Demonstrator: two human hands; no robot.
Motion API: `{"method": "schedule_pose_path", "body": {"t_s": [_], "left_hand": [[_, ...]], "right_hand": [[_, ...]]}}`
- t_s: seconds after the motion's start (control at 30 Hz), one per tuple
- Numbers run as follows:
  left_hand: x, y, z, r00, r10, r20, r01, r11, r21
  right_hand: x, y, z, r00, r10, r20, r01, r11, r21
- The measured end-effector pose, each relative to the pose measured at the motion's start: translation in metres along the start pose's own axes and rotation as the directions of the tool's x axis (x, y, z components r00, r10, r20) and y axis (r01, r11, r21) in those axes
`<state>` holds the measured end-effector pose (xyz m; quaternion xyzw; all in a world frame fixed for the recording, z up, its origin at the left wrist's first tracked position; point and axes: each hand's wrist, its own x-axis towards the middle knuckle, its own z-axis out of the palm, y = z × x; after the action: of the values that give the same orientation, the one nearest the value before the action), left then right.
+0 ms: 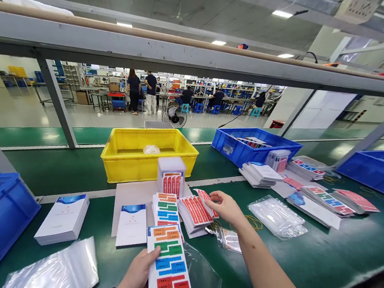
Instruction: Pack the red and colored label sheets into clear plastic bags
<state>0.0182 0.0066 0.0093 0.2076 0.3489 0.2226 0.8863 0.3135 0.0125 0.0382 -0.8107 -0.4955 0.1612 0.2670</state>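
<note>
My left hand (140,273) grips a small set of cards, with a colourful label sheet (169,265) of orange, green, blue and red tabs on top. A clear plastic bag (202,275) lies just right of it. My right hand (225,208) pinches a red-and-white sticker sheet (206,202), its edge lifted above a stack of similar red sticker sheets (194,212). Behind my left hand lie more colourful label sheets (166,209) and a pile of white booklets (131,225) with blue tops. A translucent holder (171,170) with red stickers stands behind them.
A yellow bin (148,164) and a blue bin (252,143) stand at the back; more blue bins flank the table. Plastic bags (276,218) and booklets (64,220) lie around, with rubber bands (253,222) right of my right hand. People (142,89) are in the background.
</note>
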Motion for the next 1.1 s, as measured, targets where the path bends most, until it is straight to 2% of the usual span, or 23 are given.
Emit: {"method": "schedule_pose_path", "body": {"t_s": [0.1,0.2,0.33,0.4,0.5,0.57,0.6,0.7,0.77,0.83,0.9,1.0,1.1], "left_hand": [[-0.003,0.001,0.004,1.000,-0.003,-0.020,0.003,1.000,0.001],[-0.006,0.004,0.009,0.999,-0.014,-0.042,0.015,1.000,0.014],[-0.008,0.006,0.012,0.997,-0.007,-0.077,0.009,1.000,0.020],[-0.007,0.006,0.012,0.997,0.000,-0.083,0.002,1.000,0.014],[-0.005,0.006,0.012,0.996,0.007,-0.093,-0.006,1.000,0.007],[-0.005,0.005,0.013,0.995,0.010,-0.095,-0.010,1.000,0.007],[-0.004,0.004,0.014,0.995,0.015,-0.100,-0.015,1.000,0.010],[-0.003,0.001,0.013,0.995,0.034,-0.089,-0.033,0.999,0.015],[-0.001,-0.001,0.011,0.997,0.031,-0.071,-0.029,0.999,0.021],[0.001,-0.002,0.008,0.998,0.017,-0.053,-0.016,0.999,0.036],[0.002,-0.004,0.006,0.999,0.030,-0.022,-0.028,0.997,0.068],[0.004,-0.006,0.003,0.995,0.076,0.061,-0.084,0.987,0.140],[0.005,-0.007,0.002,0.989,0.108,0.104,-0.126,0.975,0.182]], "right_hand": [[-0.007,-0.004,0.008,1.000,0.010,0.021,-0.009,1.000,-0.029],[-0.011,-0.009,0.013,1.000,0.030,-0.009,-0.030,0.999,-0.043],[-0.009,-0.010,0.007,0.993,0.090,-0.077,-0.088,0.996,0.019],[-0.012,-0.010,0.000,0.994,0.095,-0.061,-0.089,0.991,0.101],[-0.027,-0.015,-0.003,0.998,0.062,0.023,-0.066,0.964,0.259],[-0.044,-0.024,0.003,0.994,0.020,0.105,-0.058,0.926,0.374],[-0.055,-0.030,0.009,0.988,-0.002,0.152,-0.064,0.901,0.430],[-0.083,-0.047,0.035,0.939,-0.104,0.327,-0.153,0.726,0.670],[-0.096,-0.056,0.055,0.931,-0.109,0.348,-0.186,0.680,0.710],[-0.103,-0.061,0.070,0.939,-0.112,0.326,-0.161,0.694,0.701],[-0.107,-0.064,0.079,0.952,-0.110,0.285,-0.104,0.762,0.639],[-0.110,-0.065,0.081,0.973,-0.103,0.207,-0.004,0.888,0.460],[-0.111,-0.068,0.074,0.979,-0.120,0.167,0.067,0.953,0.296]]}}
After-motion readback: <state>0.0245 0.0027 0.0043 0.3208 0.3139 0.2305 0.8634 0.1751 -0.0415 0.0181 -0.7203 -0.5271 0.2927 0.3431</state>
